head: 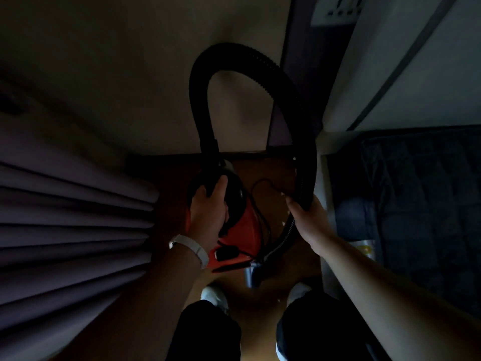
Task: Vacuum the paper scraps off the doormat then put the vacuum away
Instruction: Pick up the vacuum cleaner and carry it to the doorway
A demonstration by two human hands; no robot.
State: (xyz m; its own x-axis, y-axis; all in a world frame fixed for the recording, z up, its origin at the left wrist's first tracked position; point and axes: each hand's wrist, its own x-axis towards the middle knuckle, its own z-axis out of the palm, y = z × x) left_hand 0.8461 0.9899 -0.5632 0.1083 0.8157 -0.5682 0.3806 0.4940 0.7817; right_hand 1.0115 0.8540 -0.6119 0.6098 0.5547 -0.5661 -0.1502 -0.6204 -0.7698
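Observation:
A small red and black vacuum (243, 230) hangs above the brown floor in the middle of the head view. My left hand (208, 212) grips its black front end where the hose joins. The black ribbed hose (260, 66) arches up and over to the right. My right hand (311, 220) holds the hose's far end low on the right. A thin black cord (263, 186) loops between the two hands. A few small pale scraps (283, 223) lie on the floor near the hose. No doormat is visible in this dim view.
Pleated curtains (73, 230) fill the left side. A pale wall (156, 74) stands ahead, with a bed and dark quilted mattress (421, 204) on the right. My white shoes (214, 295) stand on the narrow floor strip (263, 308) between them.

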